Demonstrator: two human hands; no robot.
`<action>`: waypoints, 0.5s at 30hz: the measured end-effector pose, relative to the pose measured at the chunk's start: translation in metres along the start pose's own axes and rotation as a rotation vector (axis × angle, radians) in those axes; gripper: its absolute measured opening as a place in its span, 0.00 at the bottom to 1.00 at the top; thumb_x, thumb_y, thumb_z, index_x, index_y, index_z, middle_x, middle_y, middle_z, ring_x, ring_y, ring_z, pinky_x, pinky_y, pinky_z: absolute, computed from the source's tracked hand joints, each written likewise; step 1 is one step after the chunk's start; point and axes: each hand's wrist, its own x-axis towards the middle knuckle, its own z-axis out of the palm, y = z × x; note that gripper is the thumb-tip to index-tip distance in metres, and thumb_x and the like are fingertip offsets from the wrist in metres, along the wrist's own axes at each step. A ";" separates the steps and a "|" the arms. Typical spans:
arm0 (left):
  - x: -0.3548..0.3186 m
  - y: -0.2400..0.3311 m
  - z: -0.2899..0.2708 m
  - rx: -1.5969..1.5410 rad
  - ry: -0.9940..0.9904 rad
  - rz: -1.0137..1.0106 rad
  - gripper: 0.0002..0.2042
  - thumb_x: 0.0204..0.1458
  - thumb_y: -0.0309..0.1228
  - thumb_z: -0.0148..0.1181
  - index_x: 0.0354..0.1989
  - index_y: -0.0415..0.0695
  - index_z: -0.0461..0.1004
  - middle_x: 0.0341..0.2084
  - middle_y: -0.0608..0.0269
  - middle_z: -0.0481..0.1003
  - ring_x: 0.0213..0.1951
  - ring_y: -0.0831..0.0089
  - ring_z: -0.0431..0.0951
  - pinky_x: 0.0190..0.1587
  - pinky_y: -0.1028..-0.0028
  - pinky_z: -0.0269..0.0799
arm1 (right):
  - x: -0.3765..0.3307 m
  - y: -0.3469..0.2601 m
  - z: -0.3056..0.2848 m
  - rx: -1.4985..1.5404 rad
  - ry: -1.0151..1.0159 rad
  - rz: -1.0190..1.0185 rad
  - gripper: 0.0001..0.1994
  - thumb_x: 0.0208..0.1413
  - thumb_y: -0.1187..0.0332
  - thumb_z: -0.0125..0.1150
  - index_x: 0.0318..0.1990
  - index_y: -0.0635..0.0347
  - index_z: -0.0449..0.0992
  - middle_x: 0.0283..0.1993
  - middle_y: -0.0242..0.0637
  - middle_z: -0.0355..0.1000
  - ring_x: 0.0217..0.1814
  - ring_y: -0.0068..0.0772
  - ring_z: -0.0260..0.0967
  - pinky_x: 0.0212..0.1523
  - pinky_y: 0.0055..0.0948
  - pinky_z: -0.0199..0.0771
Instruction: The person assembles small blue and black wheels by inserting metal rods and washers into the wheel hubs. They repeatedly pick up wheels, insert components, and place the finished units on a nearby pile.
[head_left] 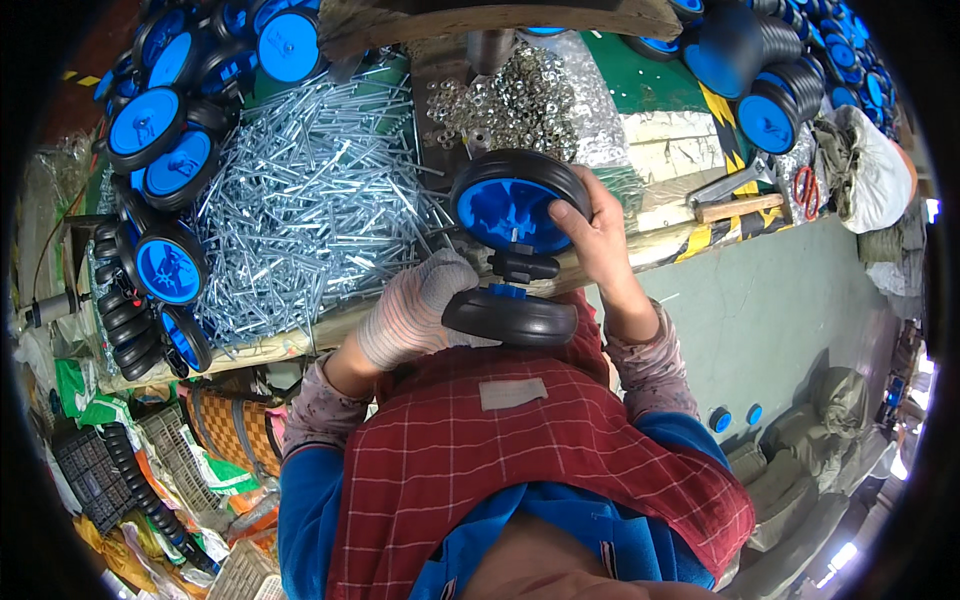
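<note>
My right hand (600,235), bare, grips the right edge of a black-tyred wheel (510,205) with a blue hub, thumb on the hub's face. Below it, a black bracket piece (524,266) lies between this wheel and a second wheel (510,320), seen nearly edge-on. In a striped knit glove, my left hand (420,305) is closed at the left edge of the lower wheel. Its fingertips are partly hidden. A heap of long silver bolts (310,190) lies on the bench just beyond the left hand.
Metal nuts or washers (535,100) are heaped behind the wheels, under a wooden beam (500,25). More wheels (172,268) pile up at the left and a row (770,120) at the far right. A hammer (735,190) and red scissors (805,190) lie at right.
</note>
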 end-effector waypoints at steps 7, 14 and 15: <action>-0.022 -0.020 0.004 -0.059 -0.031 0.084 0.23 0.31 0.34 0.77 0.35 0.42 0.72 0.27 0.56 0.74 0.31 0.57 0.76 0.34 0.62 0.74 | 0.002 -0.012 -0.007 -0.195 -0.425 -0.288 0.26 0.43 0.70 0.69 0.54 0.63 0.72 0.49 0.44 0.76 0.49 0.39 0.76 0.51 0.34 0.73; -0.030 -0.023 -0.002 0.135 0.026 0.073 0.19 0.39 0.30 0.71 0.38 0.40 0.68 0.31 0.50 0.77 0.31 0.54 0.79 0.31 0.64 0.78 | 0.058 0.028 0.008 -0.750 -0.031 -0.187 0.08 0.53 0.73 0.62 0.41 0.60 0.80 0.36 0.42 0.76 0.36 0.42 0.76 0.39 0.34 0.75; -0.032 -0.026 -0.002 0.128 0.028 0.078 0.20 0.39 0.30 0.72 0.38 0.40 0.68 0.31 0.50 0.77 0.30 0.54 0.79 0.31 0.63 0.77 | 0.063 0.037 0.014 -0.717 0.011 -0.174 0.09 0.51 0.72 0.65 0.41 0.58 0.81 0.31 0.39 0.73 0.33 0.34 0.74 0.33 0.29 0.73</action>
